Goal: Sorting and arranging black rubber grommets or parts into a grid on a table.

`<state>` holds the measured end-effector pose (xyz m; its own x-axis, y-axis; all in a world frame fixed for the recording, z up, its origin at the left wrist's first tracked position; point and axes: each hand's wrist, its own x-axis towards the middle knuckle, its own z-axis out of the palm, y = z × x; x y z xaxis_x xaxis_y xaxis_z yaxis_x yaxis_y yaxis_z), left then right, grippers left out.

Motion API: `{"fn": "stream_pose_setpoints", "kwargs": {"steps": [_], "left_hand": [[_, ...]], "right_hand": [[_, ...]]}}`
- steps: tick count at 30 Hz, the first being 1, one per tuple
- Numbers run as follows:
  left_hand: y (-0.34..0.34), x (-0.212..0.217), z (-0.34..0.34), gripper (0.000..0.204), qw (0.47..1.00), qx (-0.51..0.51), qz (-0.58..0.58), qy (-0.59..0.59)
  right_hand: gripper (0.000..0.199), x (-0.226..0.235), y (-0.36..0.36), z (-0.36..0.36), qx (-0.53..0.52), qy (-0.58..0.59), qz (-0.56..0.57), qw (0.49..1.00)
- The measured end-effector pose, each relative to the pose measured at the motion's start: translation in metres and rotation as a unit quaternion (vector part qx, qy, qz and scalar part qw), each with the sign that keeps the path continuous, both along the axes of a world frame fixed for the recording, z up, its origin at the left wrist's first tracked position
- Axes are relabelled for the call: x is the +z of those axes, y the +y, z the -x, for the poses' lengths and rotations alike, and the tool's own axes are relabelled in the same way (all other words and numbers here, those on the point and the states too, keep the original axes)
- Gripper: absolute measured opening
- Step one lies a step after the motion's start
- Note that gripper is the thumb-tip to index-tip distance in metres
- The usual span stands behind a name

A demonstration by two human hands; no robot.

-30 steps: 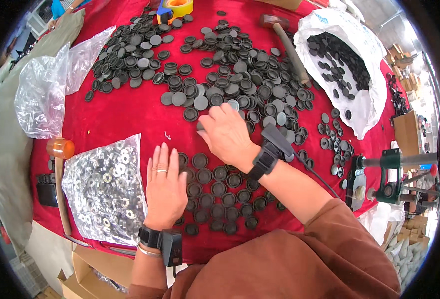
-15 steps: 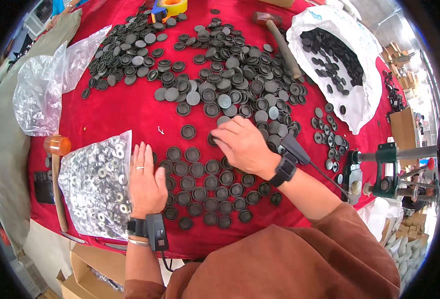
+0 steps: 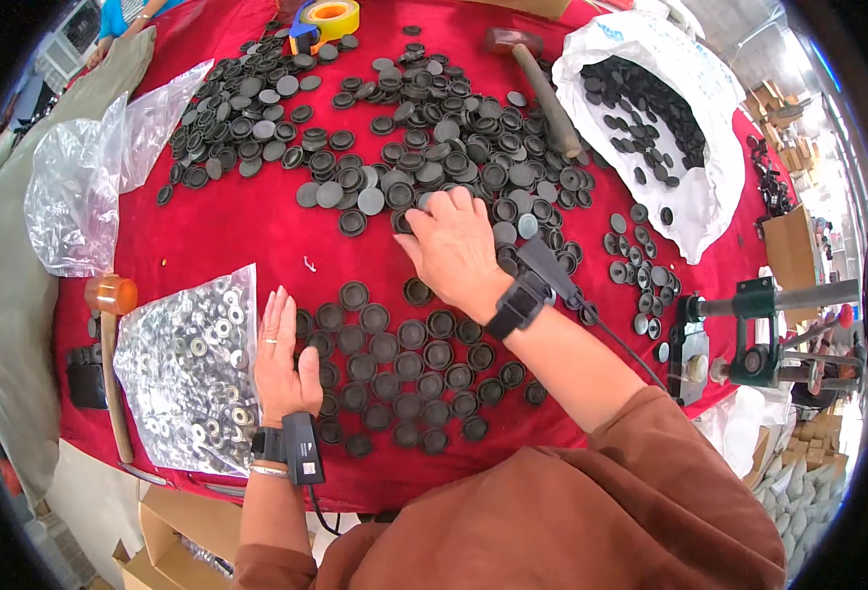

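Note:
My left hand lies flat with fingers stretched, between a clear bag of small metal bearings and several round black caps set out in loose rows. Its fingertips point away from me, and it holds nothing that I can see. My right hand reaches over the near edge of a large heap of black and grey caps. Its thumb stands apart from the fingers, whose tips touch the heap. A single black cap lies just below this hand, at the far edge of the rows.
An orange-headed mallet lies left of the bearing bag. Another mallet and a white sack of black caps are at the far right. A tape dispenser stands at the back. A green metal press is at right.
My right hand has moved away from me, from the edge of the rows to the heap, leaving a cap uncovered. My left hand stays nearly in place, its thumb a little more spread.

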<state>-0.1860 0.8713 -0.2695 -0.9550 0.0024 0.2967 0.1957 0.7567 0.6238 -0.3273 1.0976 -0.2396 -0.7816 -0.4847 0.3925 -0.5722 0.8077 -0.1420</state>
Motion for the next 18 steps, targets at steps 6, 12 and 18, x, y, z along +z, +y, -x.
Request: {"fn": "stream_pose_setpoints", "kwargs": {"steps": [6,12,18], "left_hand": [[-0.003,-0.005,-0.001,0.057,1.0,-0.001,-0.003,0.013],[-0.003,-0.005,0.0,0.057,1.0,0.005,0.001,0.022],[-0.004,-0.005,0.002,0.059,1.0,-0.002,0.014,0.018]], "right_hand": [[0.022,-0.009,-0.003,-0.034,0.108,-0.067,0.016,0.992],[0.022,-0.003,-0.015,-0.016,0.08,-0.025,0.06,0.995],[0.018,-0.012,-0.059,0.005,0.044,-0.004,-0.012,0.999]]}}
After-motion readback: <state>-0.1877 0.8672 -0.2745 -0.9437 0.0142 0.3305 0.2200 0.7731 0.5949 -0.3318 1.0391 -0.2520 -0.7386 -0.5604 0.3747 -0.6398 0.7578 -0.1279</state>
